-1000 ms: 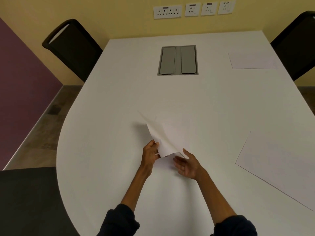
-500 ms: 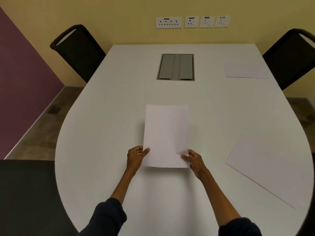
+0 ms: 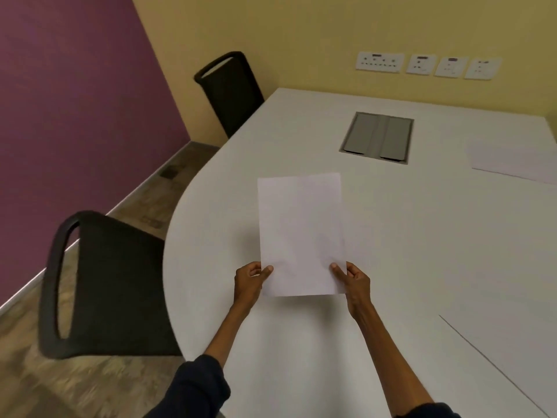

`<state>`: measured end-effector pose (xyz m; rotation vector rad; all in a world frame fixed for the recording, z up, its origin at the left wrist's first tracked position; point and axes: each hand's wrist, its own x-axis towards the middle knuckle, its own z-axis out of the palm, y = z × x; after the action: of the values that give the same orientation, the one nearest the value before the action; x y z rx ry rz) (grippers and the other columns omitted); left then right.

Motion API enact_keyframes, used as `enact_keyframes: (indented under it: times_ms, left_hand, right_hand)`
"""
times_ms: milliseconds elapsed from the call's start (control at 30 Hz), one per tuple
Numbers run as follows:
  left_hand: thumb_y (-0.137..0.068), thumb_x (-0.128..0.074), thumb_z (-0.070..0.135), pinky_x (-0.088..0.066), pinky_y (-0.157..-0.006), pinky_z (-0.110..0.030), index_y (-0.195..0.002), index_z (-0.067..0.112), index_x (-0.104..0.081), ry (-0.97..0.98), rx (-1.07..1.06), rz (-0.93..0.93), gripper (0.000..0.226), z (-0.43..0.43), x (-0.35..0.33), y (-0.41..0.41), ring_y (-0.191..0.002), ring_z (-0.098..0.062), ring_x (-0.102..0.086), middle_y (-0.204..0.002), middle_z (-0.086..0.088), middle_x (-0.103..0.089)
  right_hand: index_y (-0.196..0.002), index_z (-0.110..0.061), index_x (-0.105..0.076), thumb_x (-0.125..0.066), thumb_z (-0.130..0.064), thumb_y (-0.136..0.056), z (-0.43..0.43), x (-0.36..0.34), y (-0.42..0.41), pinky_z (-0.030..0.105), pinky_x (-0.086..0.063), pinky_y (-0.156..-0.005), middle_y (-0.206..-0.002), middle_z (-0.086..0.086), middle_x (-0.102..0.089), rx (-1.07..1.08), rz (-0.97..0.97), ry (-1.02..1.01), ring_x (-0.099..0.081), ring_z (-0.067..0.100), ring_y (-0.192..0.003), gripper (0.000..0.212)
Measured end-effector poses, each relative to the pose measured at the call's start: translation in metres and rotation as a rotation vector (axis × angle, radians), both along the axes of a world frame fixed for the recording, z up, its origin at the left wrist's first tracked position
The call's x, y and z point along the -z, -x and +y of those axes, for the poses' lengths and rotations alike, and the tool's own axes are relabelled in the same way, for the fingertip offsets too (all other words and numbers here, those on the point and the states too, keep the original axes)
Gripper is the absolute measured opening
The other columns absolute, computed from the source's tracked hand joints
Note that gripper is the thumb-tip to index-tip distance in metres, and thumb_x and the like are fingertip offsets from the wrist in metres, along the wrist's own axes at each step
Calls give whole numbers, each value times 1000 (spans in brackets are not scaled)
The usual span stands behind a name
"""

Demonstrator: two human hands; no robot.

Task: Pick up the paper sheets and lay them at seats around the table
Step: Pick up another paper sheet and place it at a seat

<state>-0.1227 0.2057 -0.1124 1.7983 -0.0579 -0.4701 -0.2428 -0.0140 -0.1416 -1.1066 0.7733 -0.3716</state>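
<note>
I have one head-worn wide-angle view, looking forward and down from the table's (image 3: 422, 236) rounded near end, angled left toward the purple wall (image 3: 75, 116), close above the hands

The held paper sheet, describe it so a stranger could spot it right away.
On the white table, look near its rounded end. The paper sheet is pinched at its near corners by the left hand and right hand; the other two sheets lie untouched on the table.

We see bare table (image 3: 229, 218) left of our left hand (image 3: 249, 280), open out to the near chair (image 3: 114, 285); right of our right hand (image 3: 355, 282), a sheet (image 3: 509, 339) lies flat.
</note>
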Motion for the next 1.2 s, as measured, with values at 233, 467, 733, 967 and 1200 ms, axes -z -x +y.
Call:
enact_keyframes:
  times_ms: [233,467,733,967,1200]
  left_hand:
    - [-89,-69,19,-47,-63,-31,-77,-3,-63,3,-202,-43,25,92,-21,-2,-78,-26,-65,-83,-19,-69]
    - [-88,-70,18,-48,-60,-35,-76,-10,-62,26,-366,-117,32,214,-44,0,-68,-26,-63,-78,-23,-69]
    - [-85,-73,11,-58,-66,-32,-87,-9,-69,122,-488,-185,20,377,-68,3,-74,-17,-73,-80,-8,-75]
    - [-86,-72,8,-57,-58,-20,-86,-7,-70,117,-542,-222,15,507,-78,-8,-63,-4,-71,-79,-6,-73]
    - [-85,-74,12,-58,-58,-21,-79,2,-71,139,-608,-245,12,573,-79,-60,-66,-10,-72,-80,-8,-75]
  right_hand:
    - [-105,-6,-71,-77,-17,-82,81,-19,-46,36,-56,-84,-105,15,-73,-132,-25,55,-68,27,-91,26]
    - [-102,-7,-72,-79,-16,-80,194,-49,-81,31,-57,-76,-100,11,-75,-272,-91,77,-70,23,-86,24]
    - [-96,-11,-73,-80,-17,-79,358,-73,-99,26,-55,-74,-97,4,-75,-329,-154,91,-69,19,-85,20]
    - [-90,-11,-72,-79,-17,-79,484,-89,-128,23,-53,-72,-95,3,-72,-410,-167,146,-65,20,-86,14]
    - [-92,-12,-74,-78,-22,-80,546,-95,-194,38,-53,-88,-96,1,-73,-500,-137,201,-65,25,-94,16]
